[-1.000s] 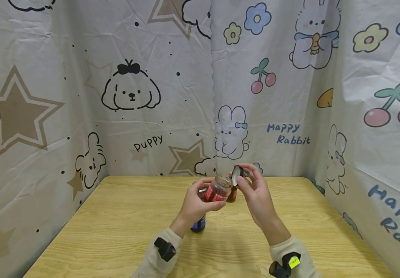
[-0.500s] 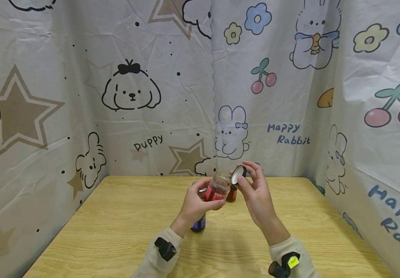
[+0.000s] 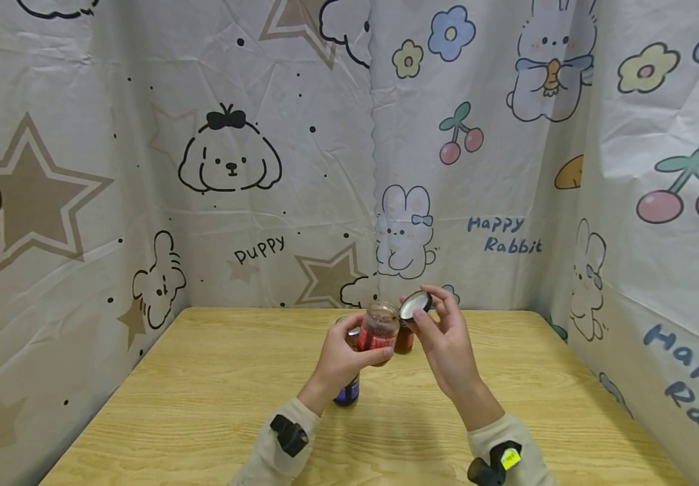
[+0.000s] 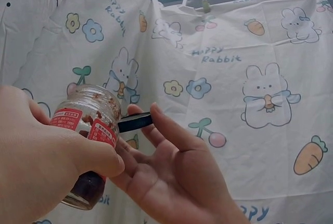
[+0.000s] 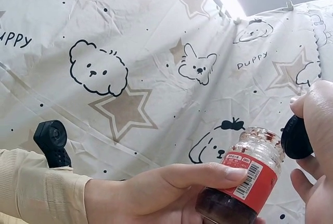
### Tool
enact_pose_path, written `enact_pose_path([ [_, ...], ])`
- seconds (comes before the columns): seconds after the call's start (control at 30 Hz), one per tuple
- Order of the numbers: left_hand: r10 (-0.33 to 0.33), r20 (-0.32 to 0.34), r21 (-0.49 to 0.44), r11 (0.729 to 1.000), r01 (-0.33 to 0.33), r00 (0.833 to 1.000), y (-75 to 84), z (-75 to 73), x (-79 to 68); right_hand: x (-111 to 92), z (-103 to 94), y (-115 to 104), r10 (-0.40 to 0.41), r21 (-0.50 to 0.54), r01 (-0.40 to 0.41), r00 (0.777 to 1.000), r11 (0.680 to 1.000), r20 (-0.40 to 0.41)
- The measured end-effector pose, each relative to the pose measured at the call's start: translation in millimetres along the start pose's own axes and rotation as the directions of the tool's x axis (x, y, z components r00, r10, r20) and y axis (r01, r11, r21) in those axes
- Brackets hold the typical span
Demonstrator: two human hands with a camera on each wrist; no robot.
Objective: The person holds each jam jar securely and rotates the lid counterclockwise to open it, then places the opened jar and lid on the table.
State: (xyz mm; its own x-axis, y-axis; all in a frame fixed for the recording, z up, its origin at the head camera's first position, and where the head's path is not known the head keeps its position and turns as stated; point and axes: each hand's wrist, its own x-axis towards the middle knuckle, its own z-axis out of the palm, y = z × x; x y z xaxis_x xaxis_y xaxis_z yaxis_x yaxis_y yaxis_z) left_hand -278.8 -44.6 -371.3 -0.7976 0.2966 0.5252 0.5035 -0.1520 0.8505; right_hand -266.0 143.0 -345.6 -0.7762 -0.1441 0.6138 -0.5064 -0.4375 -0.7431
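Note:
My left hand (image 3: pixel 342 351) grips an uncapped glass jar (image 3: pixel 379 327) with a red label, held above the table. Dark contents fill the jar's lower part, and reddish bits cling inside its neck, as the left wrist view of the jar (image 4: pixel 91 114) shows. Between thumb and fingers my right hand (image 3: pixel 446 337) pinches a black lid (image 3: pixel 415 306), its pale inside turned towards me. In the right wrist view the lid (image 5: pixel 296 138) is right beside the jar's mouth; whether they touch I cannot tell.
On the wooden table (image 3: pixel 203 405), a jar with a blue label (image 3: pixel 347 391) stands partly hidden behind my left hand and wrist. Another red jar (image 3: pixel 405 339) stands farther back, partly covered by the held jar and lid. Printed cloth (image 3: pixel 234 223) encloses the table's back and sides.
The held jar has turned more upright and shifted slightly left. The lid has tilted so more of its pale inside faces up, staying near the jar's mouth.

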Motion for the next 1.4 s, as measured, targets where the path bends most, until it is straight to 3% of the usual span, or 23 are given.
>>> enact_pose_path([
  [0.5, -0.001, -0.046, -0.012, 1.0, 0.001, 0.999, -2.8, 0.0, -0.9, -4.9, -7.0, 4.7, 0.063, -0.015, -0.063, 0.998, 0.998, -0.022],
  [0.7, 0.013, -0.013, 0.011, 1.0, -0.013, 1.0, -6.3, 1.1, -1.7, -9.3, -14.5, 2.1, 0.107, -0.141, -0.11, 0.994, 0.984, -0.033],
  [0.9, 0.009, -0.008, 0.038, 0.999, -0.008, 1.0, -6.2, 3.6, -1.2, -12.3, -22.2, -2.1, 0.147, -0.308, -0.156, 0.988, 0.939, -0.052],
  [1.07, 0.01, -0.024, 0.062, 0.998, -0.009, 1.0, -5.6, 5.8, -1.5, -15.3, -25.6, -1.4, 0.162, -0.356, -0.158, 0.987, 0.921, -0.019],
  [1.4, 0.066, -0.04, 0.121, 0.991, -0.061, 0.997, -7.4, 12.5, -2.7, -20.4, -31.3, -0.1, 0.14, -0.419, -0.14, 0.99, 0.897, -0.031],
])
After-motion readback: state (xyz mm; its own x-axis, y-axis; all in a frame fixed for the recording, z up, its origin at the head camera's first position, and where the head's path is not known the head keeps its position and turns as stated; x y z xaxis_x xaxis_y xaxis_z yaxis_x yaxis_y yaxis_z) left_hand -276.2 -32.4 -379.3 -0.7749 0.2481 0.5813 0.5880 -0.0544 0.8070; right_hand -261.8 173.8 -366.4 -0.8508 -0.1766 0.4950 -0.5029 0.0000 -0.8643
